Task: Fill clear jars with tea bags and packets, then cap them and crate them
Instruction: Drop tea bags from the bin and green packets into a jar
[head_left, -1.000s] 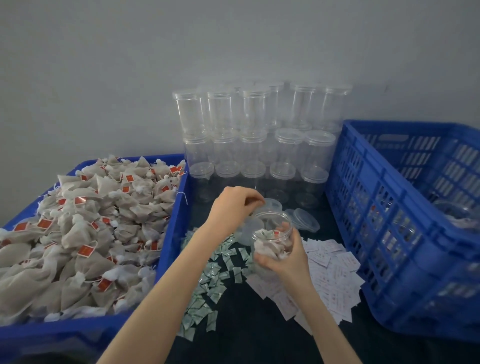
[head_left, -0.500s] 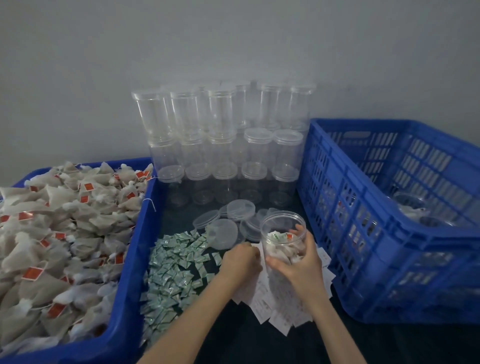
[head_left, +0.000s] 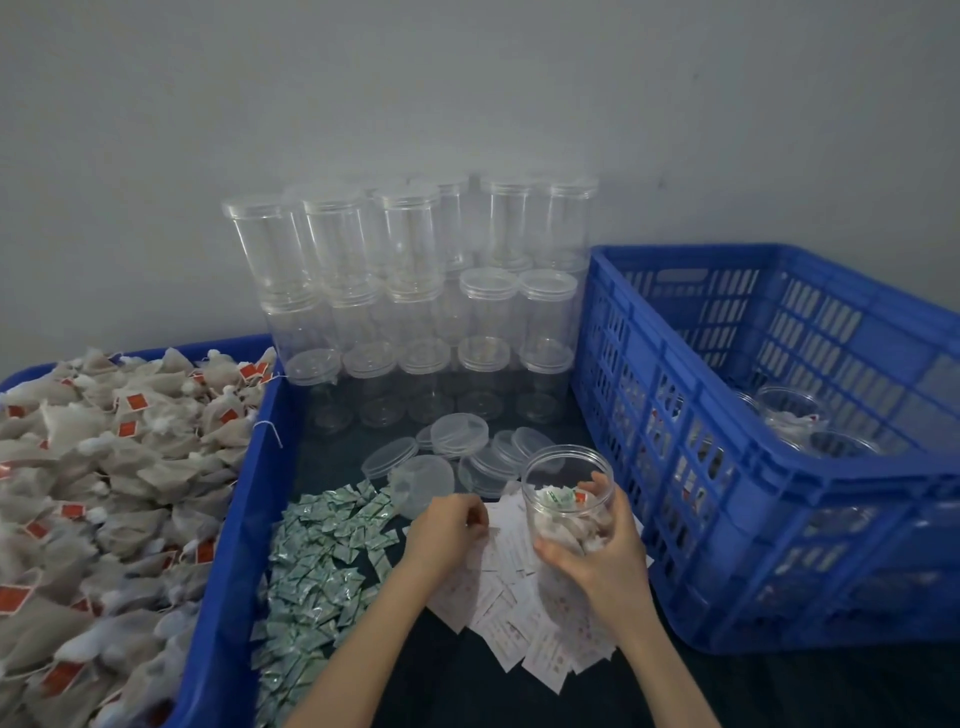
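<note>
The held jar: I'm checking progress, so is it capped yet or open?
Open. The jar in the right hand shows a bare rim with tea bags inside; loose lids lie behind it.

Jar (head_left: 567, 499): your clear, glossy plastic.
Crate (head_left: 727, 467): blue moulded plastic lattice.
Tea bags (head_left: 104, 467): matt mesh cloth.
Slips (head_left: 524, 613): your white paper.

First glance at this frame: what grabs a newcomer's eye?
Probably the blue bin heaped with tea bags on the left and the stack of empty clear jars against the back wall. In the middle, the right hand grips an open jar partly filled with tea bags, while the left hand rests on white paper slips.
</note>
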